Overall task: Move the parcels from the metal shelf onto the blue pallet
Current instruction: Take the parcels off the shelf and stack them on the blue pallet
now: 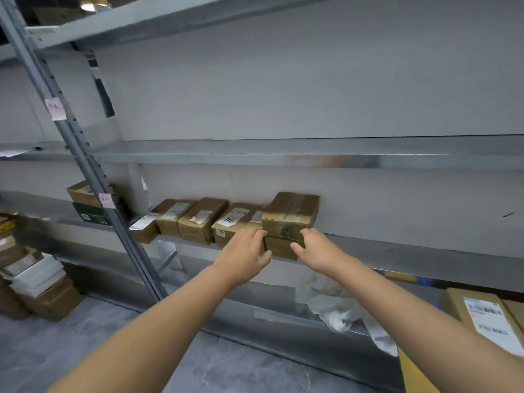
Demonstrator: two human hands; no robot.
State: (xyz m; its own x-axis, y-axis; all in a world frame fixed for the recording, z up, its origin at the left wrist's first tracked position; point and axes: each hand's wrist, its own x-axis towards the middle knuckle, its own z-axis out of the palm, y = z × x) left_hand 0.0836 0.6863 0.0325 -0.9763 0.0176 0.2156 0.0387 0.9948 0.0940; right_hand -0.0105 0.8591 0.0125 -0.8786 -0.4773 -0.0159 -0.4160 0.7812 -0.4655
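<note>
Several brown cardboard parcels stand in a row on the metal shelf (397, 251). At the row's right end a taped parcel (292, 214) sits stacked on a lower parcel (279, 248). My left hand (245, 256) reaches to the left side of that stack, fingers relaxed, at the front corner of a labelled parcel (235, 222). My right hand (314, 248) is at the stack's right front, fingers spread and loosely bent. Neither hand grips a parcel. The blue pallet is out of view.
A slanted grey upright (85, 163) with pink notes crosses the shelf's left side. More boxes (37, 287) are piled on the floor at left. White plastic wrap (334, 304) lies on the lower shelf, and a large labelled box (482, 316) stands at right.
</note>
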